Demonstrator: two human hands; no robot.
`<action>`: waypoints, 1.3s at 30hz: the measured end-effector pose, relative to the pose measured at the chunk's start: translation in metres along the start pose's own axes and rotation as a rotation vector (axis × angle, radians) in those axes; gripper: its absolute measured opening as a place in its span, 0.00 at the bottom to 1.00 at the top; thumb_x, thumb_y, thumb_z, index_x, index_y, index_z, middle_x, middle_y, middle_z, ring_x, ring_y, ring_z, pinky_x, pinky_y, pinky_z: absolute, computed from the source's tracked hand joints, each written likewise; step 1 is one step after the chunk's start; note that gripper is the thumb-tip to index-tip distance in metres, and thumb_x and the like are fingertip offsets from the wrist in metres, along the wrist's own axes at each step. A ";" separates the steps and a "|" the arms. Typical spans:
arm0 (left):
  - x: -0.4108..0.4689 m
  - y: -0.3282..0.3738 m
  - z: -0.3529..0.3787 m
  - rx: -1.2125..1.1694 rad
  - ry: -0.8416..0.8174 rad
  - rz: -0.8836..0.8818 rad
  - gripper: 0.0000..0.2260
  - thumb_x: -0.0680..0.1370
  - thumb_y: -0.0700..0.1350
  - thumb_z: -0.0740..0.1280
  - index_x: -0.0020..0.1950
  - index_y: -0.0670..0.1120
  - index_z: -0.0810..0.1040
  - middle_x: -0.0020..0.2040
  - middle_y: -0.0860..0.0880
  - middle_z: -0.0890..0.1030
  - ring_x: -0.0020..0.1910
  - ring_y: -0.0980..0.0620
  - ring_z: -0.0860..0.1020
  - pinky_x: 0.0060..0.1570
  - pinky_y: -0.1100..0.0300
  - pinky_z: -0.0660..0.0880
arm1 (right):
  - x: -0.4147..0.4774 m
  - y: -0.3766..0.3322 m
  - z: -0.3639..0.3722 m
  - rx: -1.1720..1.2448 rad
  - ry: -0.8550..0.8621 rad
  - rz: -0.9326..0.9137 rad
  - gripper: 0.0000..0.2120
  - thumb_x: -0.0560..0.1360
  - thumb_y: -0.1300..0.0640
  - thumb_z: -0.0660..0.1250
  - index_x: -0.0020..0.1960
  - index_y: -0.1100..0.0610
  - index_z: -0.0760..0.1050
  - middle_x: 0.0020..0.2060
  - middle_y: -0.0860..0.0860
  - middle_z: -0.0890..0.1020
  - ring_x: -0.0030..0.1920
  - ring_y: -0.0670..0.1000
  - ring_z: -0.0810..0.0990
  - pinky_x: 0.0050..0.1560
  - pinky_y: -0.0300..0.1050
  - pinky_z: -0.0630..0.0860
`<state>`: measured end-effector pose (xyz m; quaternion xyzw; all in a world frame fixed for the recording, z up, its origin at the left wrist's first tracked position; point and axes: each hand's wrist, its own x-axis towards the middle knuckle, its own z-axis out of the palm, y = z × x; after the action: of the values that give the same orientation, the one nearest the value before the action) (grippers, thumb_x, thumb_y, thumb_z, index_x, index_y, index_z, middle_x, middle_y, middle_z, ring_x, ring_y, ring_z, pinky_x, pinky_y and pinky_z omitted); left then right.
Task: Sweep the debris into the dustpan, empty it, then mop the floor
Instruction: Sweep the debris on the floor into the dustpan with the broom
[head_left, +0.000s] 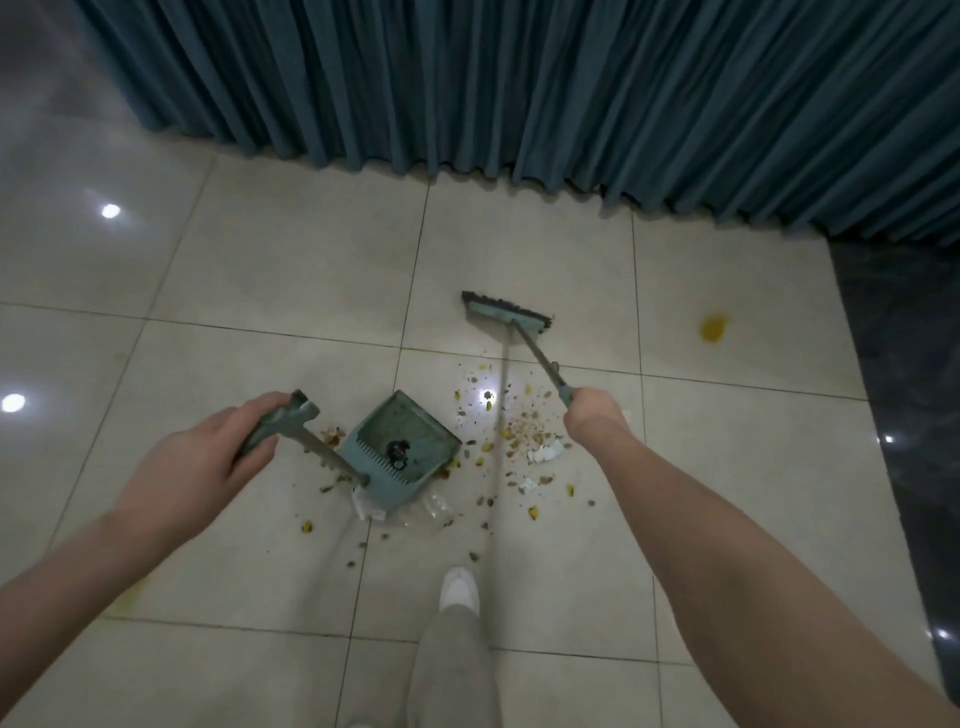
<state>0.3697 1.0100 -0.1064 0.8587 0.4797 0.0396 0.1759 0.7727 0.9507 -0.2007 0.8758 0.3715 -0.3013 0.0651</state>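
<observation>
The teal curtain (571, 88) hangs along the far edge of the pale tiled floor (291, 270), well beyond the dustpan (402, 449), and a dark strip of flooring (898, 389) borders the tiles far off to the dustpan's right. Between curtain and dustpan the tiles lie bare — open room for a long stroke.

The dustpan sits tilted on the floor, mouth facing the scattered debris (524, 434) just to its right; more crumbs and paper scraps lie in front of it and beside its rear edge. Inside it sits only a small dark clump, so sweeping seems barely begun; emptying and mopping remain.

The broom (506, 312) has its head planted beyond the dustpan, past the debris, apparently placed to drag inward. The right hand (592, 413) is wrapped around the broom's shaft; the left hand (208, 457), left of the dustpan, has its fingers closed round the dustpan's long handle (291, 423).

A yellow stain (712, 328) sits far right of the dustpan — mop work, likely.
</observation>
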 end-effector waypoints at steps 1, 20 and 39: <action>0.002 0.002 -0.001 0.006 0.003 0.008 0.19 0.77 0.46 0.66 0.67 0.54 0.68 0.48 0.50 0.80 0.36 0.46 0.79 0.33 0.54 0.76 | 0.000 0.001 0.005 -0.019 -0.019 -0.003 0.14 0.80 0.63 0.56 0.63 0.58 0.73 0.35 0.52 0.72 0.36 0.52 0.74 0.33 0.43 0.71; -0.161 0.015 0.007 -0.005 0.071 -0.042 0.19 0.77 0.46 0.65 0.67 0.54 0.66 0.50 0.48 0.81 0.37 0.44 0.79 0.34 0.53 0.75 | -0.272 0.090 0.147 -0.037 -0.193 0.005 0.19 0.77 0.64 0.54 0.65 0.53 0.72 0.54 0.56 0.79 0.55 0.57 0.80 0.48 0.46 0.76; -0.182 0.045 -0.008 -0.007 0.100 0.075 0.17 0.78 0.46 0.65 0.66 0.51 0.69 0.48 0.48 0.82 0.35 0.49 0.77 0.29 0.60 0.65 | -0.300 0.141 0.086 0.121 0.036 0.059 0.20 0.76 0.60 0.63 0.68 0.51 0.74 0.56 0.56 0.81 0.55 0.57 0.80 0.54 0.46 0.77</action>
<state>0.3069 0.8383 -0.0649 0.8723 0.4554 0.0909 0.1530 0.6659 0.6373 -0.1125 0.8940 0.3275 -0.3056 0.0142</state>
